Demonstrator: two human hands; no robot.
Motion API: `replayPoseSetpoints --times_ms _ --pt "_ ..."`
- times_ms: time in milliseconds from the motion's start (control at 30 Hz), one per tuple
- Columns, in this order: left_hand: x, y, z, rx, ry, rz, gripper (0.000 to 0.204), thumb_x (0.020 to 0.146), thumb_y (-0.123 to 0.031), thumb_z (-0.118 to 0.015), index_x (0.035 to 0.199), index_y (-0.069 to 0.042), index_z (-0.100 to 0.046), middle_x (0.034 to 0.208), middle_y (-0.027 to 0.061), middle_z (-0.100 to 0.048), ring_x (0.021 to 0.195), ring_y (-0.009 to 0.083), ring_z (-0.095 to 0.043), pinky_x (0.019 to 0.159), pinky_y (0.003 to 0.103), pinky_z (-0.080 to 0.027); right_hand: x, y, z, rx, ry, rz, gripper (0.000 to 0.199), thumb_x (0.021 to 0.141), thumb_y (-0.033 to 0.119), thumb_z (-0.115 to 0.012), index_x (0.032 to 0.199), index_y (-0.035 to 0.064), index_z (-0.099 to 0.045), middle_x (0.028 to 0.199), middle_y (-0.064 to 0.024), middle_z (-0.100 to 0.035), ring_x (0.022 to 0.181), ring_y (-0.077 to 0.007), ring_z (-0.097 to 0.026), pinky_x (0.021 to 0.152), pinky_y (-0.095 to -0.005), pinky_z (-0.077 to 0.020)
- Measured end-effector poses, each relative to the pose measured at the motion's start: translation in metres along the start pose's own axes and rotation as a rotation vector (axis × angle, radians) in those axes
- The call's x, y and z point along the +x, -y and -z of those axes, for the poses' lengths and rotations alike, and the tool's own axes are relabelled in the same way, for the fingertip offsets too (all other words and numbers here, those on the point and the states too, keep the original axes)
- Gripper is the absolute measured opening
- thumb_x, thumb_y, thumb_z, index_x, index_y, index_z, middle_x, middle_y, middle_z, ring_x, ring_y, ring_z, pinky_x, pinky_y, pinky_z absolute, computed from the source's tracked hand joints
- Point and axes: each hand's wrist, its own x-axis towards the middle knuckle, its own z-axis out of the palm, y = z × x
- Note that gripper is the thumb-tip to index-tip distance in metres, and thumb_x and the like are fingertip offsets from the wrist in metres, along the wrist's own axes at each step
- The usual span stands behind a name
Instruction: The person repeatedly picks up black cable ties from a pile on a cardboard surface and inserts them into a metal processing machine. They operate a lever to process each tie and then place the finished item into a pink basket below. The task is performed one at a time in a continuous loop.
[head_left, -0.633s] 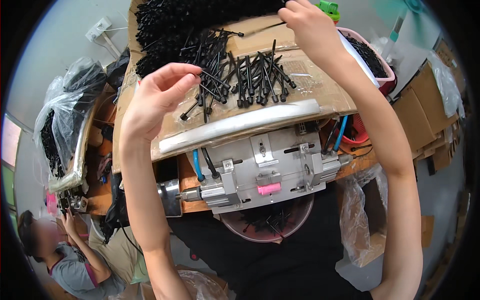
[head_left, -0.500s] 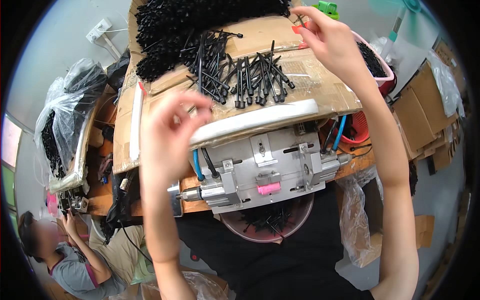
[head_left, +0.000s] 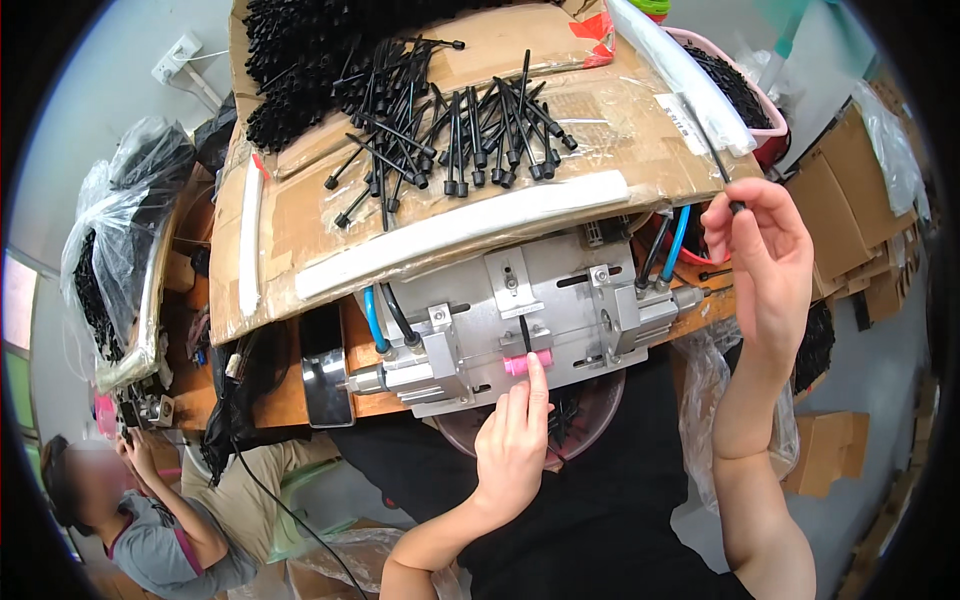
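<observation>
My left hand [head_left: 512, 445] is at the front of a metal fixture [head_left: 560, 300] with a cylinder at each side. Its index finger is stretched onto a small pink block [head_left: 516, 365], while the other fingers curl under; the thumb is hidden. A thin black rod [head_left: 525, 332] lies upright in the picture in the fixture's middle, its near end at that fingertip. Right of the fixture, my right hand [head_left: 765, 260] pinches another black rod with a thicker head [head_left: 715, 155]. Several similar headed rods [head_left: 460, 150] lie loose on the cardboard above the fixture.
A large heap of black rods [head_left: 300, 60] fills the cardboard box [head_left: 270, 215] behind. Below the fixture sits a bowl [head_left: 600, 420] with black pieces. A pink basket [head_left: 765, 110] of black parts stands far right. Another person [head_left: 170, 530] works at lower left.
My left hand has come down from above the cardboard to the pink block. My right hand has moved down and right from the box with a rod. A rod now lies in the fixture.
</observation>
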Motion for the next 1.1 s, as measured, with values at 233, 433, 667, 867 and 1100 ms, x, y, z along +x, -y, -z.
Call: replayPoseSetpoints --times_ms 233,433,667,867,1100 --pt "0.008 0.004 0.023 -0.131 0.104 0.033 0.070 0.079 -0.004 -0.074 0.142 0.002 -0.046 0.090 0.0114 -0.055 0.078 0.0268 -0.061 0.064 0.036 -0.052 -0.066 -0.018 -0.022 -0.485 0.172 0.213 0.031 0.083 -0.007 -0.070 0.111 -0.0020 -0.059 0.094 -0.0123 -0.069 0.078 -0.0165 -0.063 0.069 -0.0277 -0.0515" --pt "0.130 0.039 0.072 -0.019 -0.280 -0.088 0.034 0.084 -0.009 -0.069 0.117 -0.006 -0.062 0.094 0.0100 -0.058 0.088 0.0289 -0.062 0.071 0.040 -0.052 -0.141 -0.059 -0.059 -0.600 0.438 0.160 0.070 0.074 -0.007 -0.075 0.138 -0.0092 -0.046 0.075 -0.0103 -0.055 0.065 -0.0235 -0.055 0.060 -0.0358 -0.0467" --pt "0.194 0.084 0.091 0.008 -0.079 -0.279 0.019 0.080 -0.006 -0.070 0.098 -0.002 -0.066 0.091 0.0123 -0.063 0.089 0.0332 -0.062 0.077 0.040 -0.047 -0.141 -0.082 -0.075 -0.607 0.479 0.155 0.068 0.075 -0.007 -0.075 0.138 -0.0068 -0.049 0.071 -0.0097 -0.050 0.062 -0.0237 -0.050 0.058 -0.0355 -0.0445" --pt "0.176 0.091 0.103 -0.133 -0.090 -0.337 0.013 0.080 0.000 -0.068 0.093 -0.002 -0.063 0.091 0.0108 -0.060 0.084 0.0303 -0.057 0.076 0.038 -0.046 -0.129 -0.067 -0.070 -0.697 0.561 0.104 0.065 0.078 -0.001 -0.074 0.138 -0.0043 -0.050 0.071 -0.0078 -0.049 0.066 -0.0219 -0.053 0.060 -0.0354 -0.0473" --pt "0.129 0.093 0.099 -0.123 -0.249 -0.237 0.025 0.076 0.008 -0.070 0.099 -0.003 -0.067 0.094 0.0109 -0.065 0.080 0.0251 -0.062 0.068 0.033 -0.051 0.023 -0.041 -0.051 -0.973 0.366 0.651 0.033 0.078 0.000 -0.069 0.111 0.0004 -0.065 0.083 -0.0098 -0.059 0.078 -0.0275 -0.060 0.070 -0.0364 -0.0499"
